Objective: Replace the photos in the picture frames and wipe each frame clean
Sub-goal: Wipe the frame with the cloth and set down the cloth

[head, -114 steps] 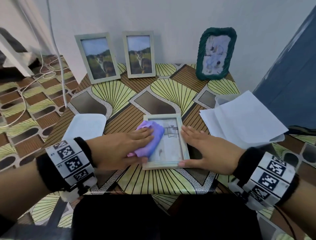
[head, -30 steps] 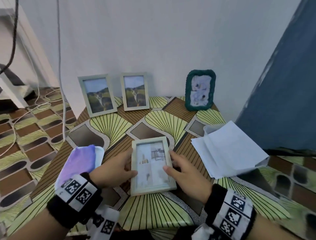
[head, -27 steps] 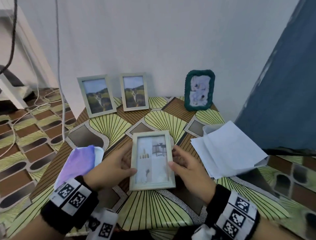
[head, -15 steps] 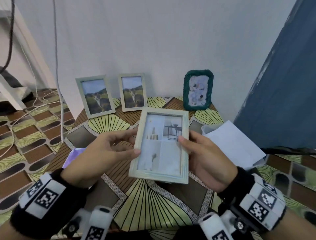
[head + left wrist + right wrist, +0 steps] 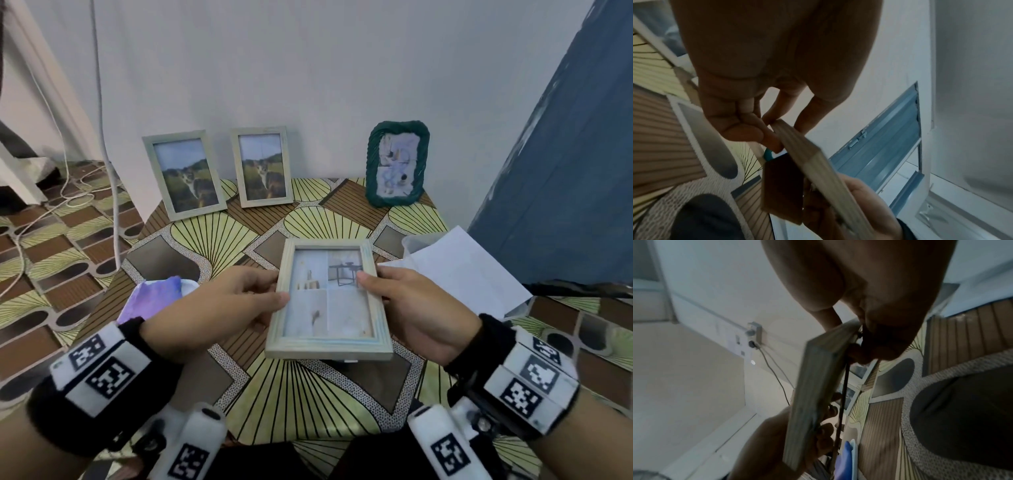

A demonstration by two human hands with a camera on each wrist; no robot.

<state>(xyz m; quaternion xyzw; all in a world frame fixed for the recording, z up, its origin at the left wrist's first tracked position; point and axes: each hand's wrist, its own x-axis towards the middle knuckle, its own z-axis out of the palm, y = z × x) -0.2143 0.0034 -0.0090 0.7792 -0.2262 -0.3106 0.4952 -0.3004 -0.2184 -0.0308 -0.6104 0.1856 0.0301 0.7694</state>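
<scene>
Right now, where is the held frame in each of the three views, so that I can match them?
Head: the frame is at centre, face up, between the left hand and the right hand.
Left wrist: it runs edge-on from centre to lower right.
Right wrist: it runs edge-on, left of centre.
Shared landmark: the patterned table.

The head view looks forward and down over the bench (image 5: 308, 394) toward the wall. Each wrist view looks along its palm from very close, tilted up; all three share the pale frame (image 5: 329, 301) (image 5: 818, 162) (image 5: 813, 386)
</scene>
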